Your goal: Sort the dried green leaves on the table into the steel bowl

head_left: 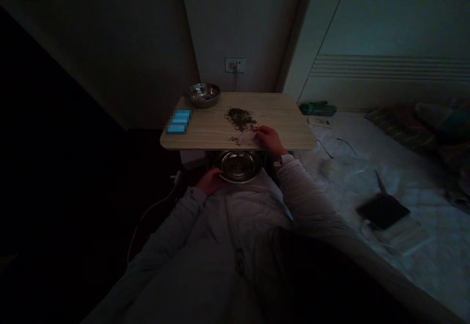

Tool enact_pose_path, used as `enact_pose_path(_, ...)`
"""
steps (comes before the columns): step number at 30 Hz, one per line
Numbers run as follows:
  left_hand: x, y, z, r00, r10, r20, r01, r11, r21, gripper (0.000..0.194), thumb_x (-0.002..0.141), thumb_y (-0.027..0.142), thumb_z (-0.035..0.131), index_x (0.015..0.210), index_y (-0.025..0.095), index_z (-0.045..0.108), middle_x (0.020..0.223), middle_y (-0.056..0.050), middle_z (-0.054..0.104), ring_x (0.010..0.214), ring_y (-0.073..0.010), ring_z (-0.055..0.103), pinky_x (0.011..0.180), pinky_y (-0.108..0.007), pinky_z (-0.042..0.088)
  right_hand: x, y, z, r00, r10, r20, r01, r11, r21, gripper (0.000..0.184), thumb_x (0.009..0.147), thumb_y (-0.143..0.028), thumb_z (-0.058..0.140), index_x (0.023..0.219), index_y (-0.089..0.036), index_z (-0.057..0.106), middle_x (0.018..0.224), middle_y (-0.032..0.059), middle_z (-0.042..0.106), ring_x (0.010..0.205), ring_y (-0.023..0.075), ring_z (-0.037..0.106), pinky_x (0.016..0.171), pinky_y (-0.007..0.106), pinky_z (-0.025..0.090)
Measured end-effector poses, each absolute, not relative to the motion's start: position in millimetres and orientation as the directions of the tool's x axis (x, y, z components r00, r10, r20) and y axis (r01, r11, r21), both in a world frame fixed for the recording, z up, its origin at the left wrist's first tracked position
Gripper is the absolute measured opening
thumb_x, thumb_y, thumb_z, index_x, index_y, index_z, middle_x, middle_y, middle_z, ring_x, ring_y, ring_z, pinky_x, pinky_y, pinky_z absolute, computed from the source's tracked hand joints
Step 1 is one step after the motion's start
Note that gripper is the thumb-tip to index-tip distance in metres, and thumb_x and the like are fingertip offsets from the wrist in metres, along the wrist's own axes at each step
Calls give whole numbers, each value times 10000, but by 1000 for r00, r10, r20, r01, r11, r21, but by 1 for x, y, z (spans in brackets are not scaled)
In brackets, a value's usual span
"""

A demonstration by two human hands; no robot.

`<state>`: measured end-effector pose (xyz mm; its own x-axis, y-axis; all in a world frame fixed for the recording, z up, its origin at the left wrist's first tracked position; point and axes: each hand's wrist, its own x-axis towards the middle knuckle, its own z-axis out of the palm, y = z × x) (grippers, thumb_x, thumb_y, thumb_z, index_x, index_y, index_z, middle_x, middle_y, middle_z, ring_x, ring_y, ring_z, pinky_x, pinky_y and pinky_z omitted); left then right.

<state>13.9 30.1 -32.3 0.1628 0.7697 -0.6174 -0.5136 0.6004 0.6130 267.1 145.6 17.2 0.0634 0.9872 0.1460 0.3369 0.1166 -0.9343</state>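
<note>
On the small wooden table lies a loose heap of small dark green bits, with a few strays near the front edge. My right hand rests at that edge, its fingers closed on a pale, flat, thin piece whose kind is too dim to tell. Just below the tabletop, my left hand grips the left rim of a shiny metal bowl at my lap. Some small specks seem to lie inside this bowl.
Another metal bowl stands at the table's back left corner, behind a lit, blurred-out screen. To the right is a bed with a dark flat object and a pale phone-like item. A white cable hangs at left.
</note>
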Motion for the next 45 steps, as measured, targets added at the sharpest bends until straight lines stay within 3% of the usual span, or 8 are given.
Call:
enact_pose_path(13,14,28,-34,142,781,-608,-520,581,625,335,722,18,690,998,209,692,832,-6,769,718,-202,737,764,-351,645,263,138,27,87,995,40,307,11,-952,245,731,-225,640,901,-212,815,738,-13,776,751,178,684,814,303,548)
enact_pose_path(20,13,29,-37,142,781,-609,-511,584,630,267,744,24,689,938,206,669,790,8,753,685,-180,724,766,-349,669,264,136,29,79,996,52,290,27,-957,225,706,-204,646,862,-223,807,687,-30,749,725,169,664,749,282,517)
enact_pose_path(28,13,28,-34,129,778,-615,-523,581,624,303,738,10,693,966,208,671,806,1,762,694,-187,738,779,-359,676,264,134,32,44,999,32,293,17,-956,250,709,-232,628,876,-205,811,722,0,752,783,202,693,839,329,550)
enact_pose_path(36,16,27,-28,114,764,-635,-541,584,605,297,750,3,671,965,209,670,814,-3,781,689,-184,753,737,-335,678,265,137,28,80,996,46,254,24,-967,289,679,-281,620,895,-222,802,681,-29,730,726,190,646,759,301,529)
enact_pose_path(45,16,27,-31,114,769,-629,-529,583,617,307,751,20,673,992,210,676,800,-2,774,708,-195,756,788,-371,690,263,139,25,96,995,41,298,10,-955,267,718,-252,619,911,-236,804,728,-30,748,789,196,665,866,329,552)
